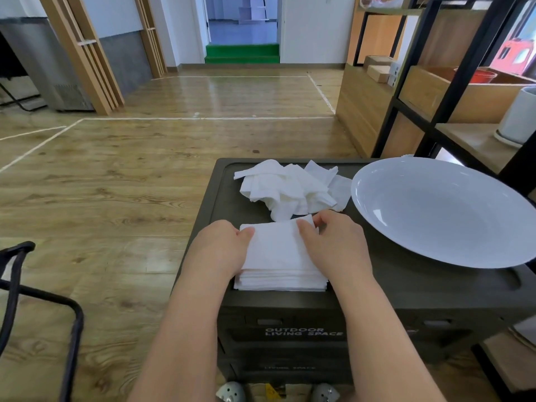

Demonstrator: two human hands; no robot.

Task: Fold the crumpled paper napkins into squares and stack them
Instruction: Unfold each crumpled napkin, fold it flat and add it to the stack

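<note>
Stack: the folded napkin stack (280,281) sits at the near edge of the dark storage box (406,288), right in front of you, its layers squared up.
Top napkin: a folded white napkin (275,245) lies flat on top of that stack.
Your left hand (217,248): it rests on the napkin's left edge, thumb and fingertips pinching it.
Your right hand (336,242): its fingers are curled over the napkin's far right corner, gripping the paper.
Crumpled napkins (287,187): a loose white heap lies on the lid just beyond your hands.
Plate (443,210): a large white plate sits to the right, beside the heap.
Shelf (452,91): a black-framed wooden shelf unit stands beyond the plate.
</note>
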